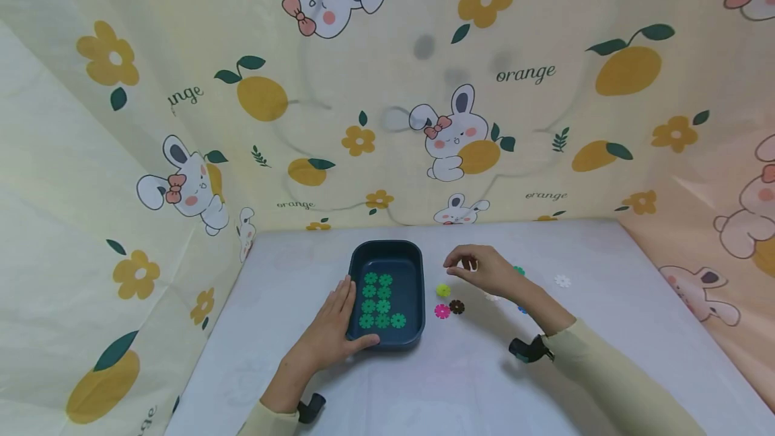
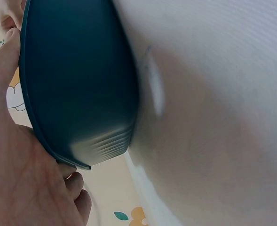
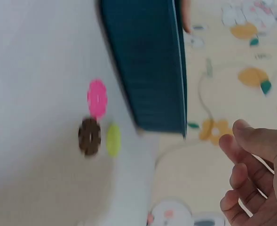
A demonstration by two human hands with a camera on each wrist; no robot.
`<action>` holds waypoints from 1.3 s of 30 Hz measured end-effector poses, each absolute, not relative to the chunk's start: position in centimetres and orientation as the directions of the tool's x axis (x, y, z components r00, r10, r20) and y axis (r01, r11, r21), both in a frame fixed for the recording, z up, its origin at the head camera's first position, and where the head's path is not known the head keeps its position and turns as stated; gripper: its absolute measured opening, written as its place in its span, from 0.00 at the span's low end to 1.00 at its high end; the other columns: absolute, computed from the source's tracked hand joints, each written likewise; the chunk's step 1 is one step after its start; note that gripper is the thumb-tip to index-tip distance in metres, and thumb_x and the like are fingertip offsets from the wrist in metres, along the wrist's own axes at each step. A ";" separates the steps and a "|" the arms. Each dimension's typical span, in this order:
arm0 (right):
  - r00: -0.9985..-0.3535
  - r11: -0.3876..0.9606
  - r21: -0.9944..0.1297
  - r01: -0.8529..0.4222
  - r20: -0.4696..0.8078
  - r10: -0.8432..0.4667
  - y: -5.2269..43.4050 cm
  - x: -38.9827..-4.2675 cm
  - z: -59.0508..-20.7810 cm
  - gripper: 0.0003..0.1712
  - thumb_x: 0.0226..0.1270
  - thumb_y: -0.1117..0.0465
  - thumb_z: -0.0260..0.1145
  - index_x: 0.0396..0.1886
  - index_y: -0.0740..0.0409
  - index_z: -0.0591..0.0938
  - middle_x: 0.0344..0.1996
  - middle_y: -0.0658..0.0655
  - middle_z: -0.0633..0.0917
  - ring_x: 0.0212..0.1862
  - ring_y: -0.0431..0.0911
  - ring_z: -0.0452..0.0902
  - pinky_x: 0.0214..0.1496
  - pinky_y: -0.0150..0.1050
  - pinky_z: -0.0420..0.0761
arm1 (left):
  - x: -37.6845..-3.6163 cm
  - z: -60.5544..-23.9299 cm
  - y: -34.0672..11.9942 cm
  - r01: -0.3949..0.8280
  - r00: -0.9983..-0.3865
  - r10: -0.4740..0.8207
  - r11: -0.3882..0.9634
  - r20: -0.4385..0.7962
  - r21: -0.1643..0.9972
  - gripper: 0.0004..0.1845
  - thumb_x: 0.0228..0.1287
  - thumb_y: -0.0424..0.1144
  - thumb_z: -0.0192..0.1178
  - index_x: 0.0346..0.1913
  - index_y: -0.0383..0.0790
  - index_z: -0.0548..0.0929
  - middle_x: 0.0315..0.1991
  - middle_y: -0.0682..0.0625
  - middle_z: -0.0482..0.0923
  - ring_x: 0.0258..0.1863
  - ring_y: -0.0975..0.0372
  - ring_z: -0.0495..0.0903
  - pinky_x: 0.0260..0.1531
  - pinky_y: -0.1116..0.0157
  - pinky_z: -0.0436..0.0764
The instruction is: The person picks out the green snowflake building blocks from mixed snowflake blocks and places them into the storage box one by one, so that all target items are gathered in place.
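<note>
A dark blue tray [image 1: 416,274] sits on the white tabletop [image 1: 424,382], a little left of centre. The left hand [image 1: 331,328] lies along the tray's left and near side, fingers straight and together against the left wall, thumb pressed to the near left corner. In the left wrist view the tray [image 2: 77,84] fills the frame, with the left hand [image 2: 20,183] flat against its rim. Inside the tray lie green flower discs [image 1: 380,301] in tidy rows, touching one another.

The right hand [image 1: 481,271] hovers just right of the tray's far corner, above the tabletop. Its fingers are curled, with thumb and fingertips drawn together, and something pale shows between them; whether it is a pinched piece I cannot tell. In the right wrist view the right hand [image 3: 258,174] shows only loosely bent fingers, apart from the tray [image 3: 147,61].

Between that hand and the tray's right wall lie three loose discs: a yellow disc [image 1: 443,290], a pink disc [image 1: 442,311] and a brown disc [image 1: 457,307], the last two just beside each other. A white disc [image 1: 562,280] lies well apart to the right. Bits of green, blue and white discs peek out from behind the right hand and wrist. Nothing stands between the hand and the tray.
</note>
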State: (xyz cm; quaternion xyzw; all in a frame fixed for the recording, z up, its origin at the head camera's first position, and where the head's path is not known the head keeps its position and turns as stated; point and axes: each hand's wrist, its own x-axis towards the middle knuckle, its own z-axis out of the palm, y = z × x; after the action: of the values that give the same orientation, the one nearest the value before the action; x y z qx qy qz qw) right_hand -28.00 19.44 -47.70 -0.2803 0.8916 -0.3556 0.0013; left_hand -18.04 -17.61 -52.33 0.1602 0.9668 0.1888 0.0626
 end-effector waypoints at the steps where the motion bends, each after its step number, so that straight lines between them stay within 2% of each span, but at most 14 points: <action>1: -0.857 0.601 -0.640 -0.479 0.194 -0.477 20.1 -28.0 -47.6 0.05 0.72 0.60 0.77 0.44 0.46 0.91 0.38 0.43 0.88 0.36 0.45 0.75 0.36 0.33 0.79 | -18.0 -52.3 -17.6 0.286 -0.941 0.333 0.877 -0.060 0.387 0.67 0.65 0.78 0.61 0.88 0.38 0.42 0.90 0.45 0.33 0.88 0.54 0.36 0.86 0.50 0.46; 6: -0.906 0.641 -0.656 -0.399 0.176 -0.385 23.1 -28.1 -47.5 0.04 0.73 0.59 0.76 0.45 0.46 0.91 0.38 0.45 0.87 0.38 0.47 0.75 0.37 0.33 0.78 | -18.0 -52.3 -17.6 0.282 -0.943 0.328 0.879 -0.059 0.386 0.67 0.65 0.77 0.62 0.88 0.38 0.42 0.90 0.45 0.33 0.88 0.54 0.36 0.86 0.50 0.46; 12: -0.934 0.690 -0.638 -0.343 0.152 -0.324 26.1 -28.4 -47.8 0.06 0.74 0.59 0.75 0.47 0.53 0.91 0.37 0.49 0.86 0.37 0.48 0.73 0.32 0.35 0.74 | -17.9 -52.3 -17.7 0.281 -0.943 0.328 0.879 -0.061 0.385 0.66 0.66 0.76 0.63 0.88 0.38 0.42 0.89 0.45 0.33 0.88 0.53 0.36 0.86 0.50 0.45; 18: -0.959 0.737 -0.620 -0.268 0.098 -0.266 28.3 -29.1 -48.6 0.10 0.75 0.58 0.75 0.50 0.56 0.90 0.42 0.53 0.88 0.39 0.49 0.74 0.32 0.36 0.76 | -17.8 -52.4 -17.8 0.288 -0.942 0.333 0.875 -0.052 0.390 0.66 0.67 0.74 0.64 0.88 0.37 0.42 0.89 0.45 0.33 0.88 0.54 0.36 0.86 0.51 0.44; 22: -0.968 0.753 -0.615 -0.234 0.071 -0.243 29.6 -29.7 -49.5 0.12 0.75 0.59 0.74 0.52 0.60 0.89 0.44 0.56 0.88 0.41 0.50 0.75 0.36 0.38 0.77 | -17.9 -52.6 -17.8 0.290 -0.941 0.336 0.873 -0.052 0.392 0.66 0.66 0.75 0.63 0.88 0.37 0.42 0.89 0.45 0.33 0.88 0.54 0.35 0.86 0.50 0.44; 28: -0.976 0.772 -0.609 -0.182 0.013 -0.219 31.3 -30.4 -50.8 0.15 0.74 0.59 0.74 0.54 0.64 0.87 0.42 0.57 0.88 0.42 0.53 0.74 0.39 0.40 0.77 | -17.9 -52.8 -17.8 0.288 -0.941 0.334 0.875 -0.054 0.390 0.66 0.66 0.76 0.62 0.88 0.37 0.43 0.89 0.45 0.33 0.88 0.54 0.36 0.86 0.50 0.45; 39: -0.979 0.794 -0.608 -0.019 -0.149 -0.137 32.8 -31.5 -53.1 0.19 0.74 0.55 0.74 0.56 0.61 0.85 0.47 0.62 0.84 0.46 0.55 0.75 0.41 0.40 0.80 | -18.0 -52.6 -17.7 0.289 -0.941 0.333 0.878 -0.055 0.382 0.67 0.65 0.78 0.60 0.88 0.38 0.42 0.90 0.46 0.32 0.88 0.54 0.36 0.86 0.50 0.45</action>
State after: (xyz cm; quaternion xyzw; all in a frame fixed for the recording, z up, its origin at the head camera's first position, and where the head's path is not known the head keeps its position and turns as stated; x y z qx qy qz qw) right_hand -31.55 32.83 -53.07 -0.0412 0.9425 -0.3185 0.0928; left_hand -17.99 -17.73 -52.61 0.1608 0.9671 0.1877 0.0595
